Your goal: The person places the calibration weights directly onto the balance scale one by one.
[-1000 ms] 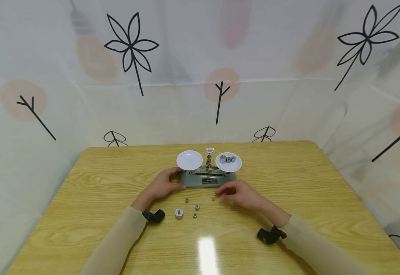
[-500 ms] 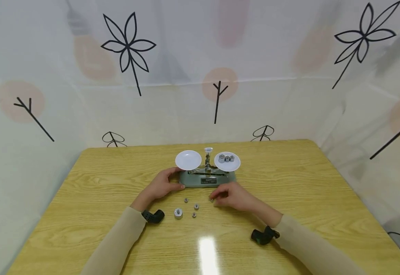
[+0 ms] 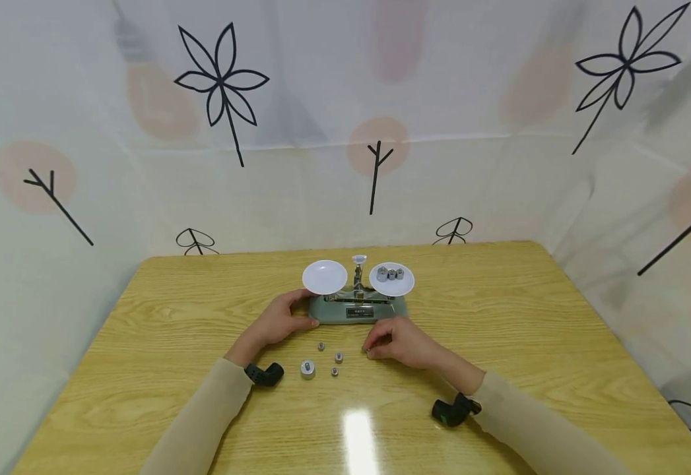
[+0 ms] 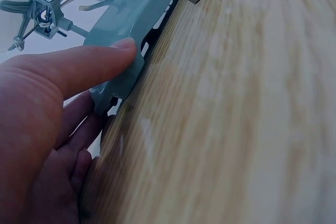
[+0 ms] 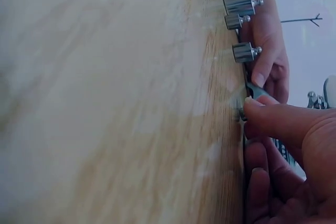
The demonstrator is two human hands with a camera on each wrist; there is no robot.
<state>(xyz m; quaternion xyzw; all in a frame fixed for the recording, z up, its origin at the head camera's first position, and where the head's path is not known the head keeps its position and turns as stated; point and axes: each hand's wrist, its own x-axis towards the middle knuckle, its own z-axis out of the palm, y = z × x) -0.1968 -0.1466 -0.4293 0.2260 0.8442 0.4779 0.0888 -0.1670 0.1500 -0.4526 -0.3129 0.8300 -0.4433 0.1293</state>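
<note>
"Grips what at the left?"
"The left end of the scale, thumb on the near side, with the left hand."
"And just right, nearer?"
"Four loose weights on the table."
"On the right pan, farther off?"
"Three more weights, side by side."
"And right again, nearer?"
"Pinches a tiny weight between thumb and finger of the right hand; cannot tell whether touching the table."

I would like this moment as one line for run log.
left hand: holds balance base; right hand: pinches small weight; right pan: three weights; table: four loose weights
</note>
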